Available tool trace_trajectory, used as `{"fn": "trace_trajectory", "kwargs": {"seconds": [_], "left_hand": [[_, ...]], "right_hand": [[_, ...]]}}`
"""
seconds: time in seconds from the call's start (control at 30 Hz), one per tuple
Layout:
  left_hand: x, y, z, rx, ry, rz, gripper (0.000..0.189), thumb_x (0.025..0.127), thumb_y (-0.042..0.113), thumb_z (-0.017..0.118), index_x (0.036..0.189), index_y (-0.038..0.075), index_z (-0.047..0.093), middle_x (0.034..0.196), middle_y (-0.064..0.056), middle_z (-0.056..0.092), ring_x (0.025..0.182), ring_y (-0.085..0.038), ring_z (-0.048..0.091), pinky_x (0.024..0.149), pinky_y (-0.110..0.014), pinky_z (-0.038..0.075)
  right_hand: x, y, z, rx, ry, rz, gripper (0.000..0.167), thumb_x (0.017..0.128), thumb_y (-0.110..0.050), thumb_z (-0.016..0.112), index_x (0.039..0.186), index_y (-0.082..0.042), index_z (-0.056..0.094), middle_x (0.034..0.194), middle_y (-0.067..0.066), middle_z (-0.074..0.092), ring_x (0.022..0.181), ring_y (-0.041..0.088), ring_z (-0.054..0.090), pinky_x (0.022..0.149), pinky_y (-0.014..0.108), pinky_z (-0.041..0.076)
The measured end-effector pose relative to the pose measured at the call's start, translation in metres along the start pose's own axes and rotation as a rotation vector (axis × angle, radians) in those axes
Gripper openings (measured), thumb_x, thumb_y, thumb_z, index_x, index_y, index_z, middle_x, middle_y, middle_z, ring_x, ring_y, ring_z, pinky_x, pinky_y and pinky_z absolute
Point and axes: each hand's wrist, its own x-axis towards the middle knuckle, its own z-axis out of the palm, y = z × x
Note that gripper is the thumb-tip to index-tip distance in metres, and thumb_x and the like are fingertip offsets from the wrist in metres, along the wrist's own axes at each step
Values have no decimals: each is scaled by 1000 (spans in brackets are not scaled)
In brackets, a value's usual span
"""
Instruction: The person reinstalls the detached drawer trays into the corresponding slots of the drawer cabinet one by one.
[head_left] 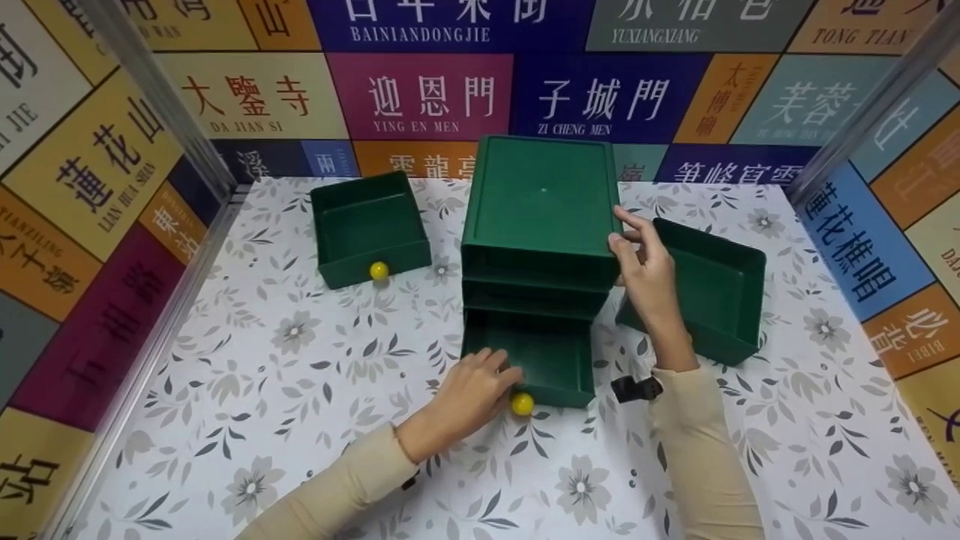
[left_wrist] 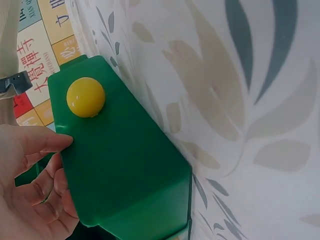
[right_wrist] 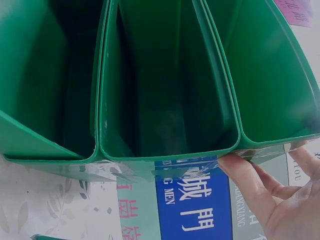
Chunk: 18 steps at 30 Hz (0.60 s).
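Note:
A green drawer cabinet (head_left: 544, 195) stands in the middle of the table, its upper two slots (head_left: 536, 270) without drawers. Its bottom drawer (head_left: 536, 364) is pulled partway out and has a round yellow knob (head_left: 523, 404) on its front. My left hand (head_left: 469, 394) pinches the drawer's front wall beside the knob; in the left wrist view the thumb (left_wrist: 57, 141) lies on the outer face and the fingers curl over the rim. My right hand (head_left: 646, 262) grips the cabinet's upper right front edge. In the right wrist view its thumb (right_wrist: 245, 175) presses near the rim.
Left of the cabinet sits a loose green drawer (head_left: 375, 257) with a yellow knob (head_left: 379, 271). Another loose green drawer (head_left: 724, 292) lies to the right, partly behind my right arm. Sign-covered panels (head_left: 435, 94) border the flower-patterned table (head_left: 300, 405).

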Motion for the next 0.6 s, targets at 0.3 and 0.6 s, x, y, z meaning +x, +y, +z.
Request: {"fn": "trace_trajectory", "kwargs": {"seconds": [0.3, 0.6], "left_hand": [[10, -8, 2, 5, 34, -22, 13, 81, 17, 68, 93, 21, 66, 87, 1, 58, 75, -13, 51, 60, -23, 42], [22, -17, 8, 26, 68, -39, 11, 81, 16, 67, 91, 21, 66, 86, 0, 58, 73, -14, 50, 58, -24, 40]], "right_hand": [[-6, -21, 0, -7, -10, -1, 40, 97, -19, 46, 136, -13, 48, 104, 5, 55, 56, 12, 42, 49, 18, 40], [-1, 0, 0, -25, 0, 3, 38, 97, -29, 47, 135, -27, 49, 103, 0, 55, 54, 10, 43, 49, 21, 42]]}}
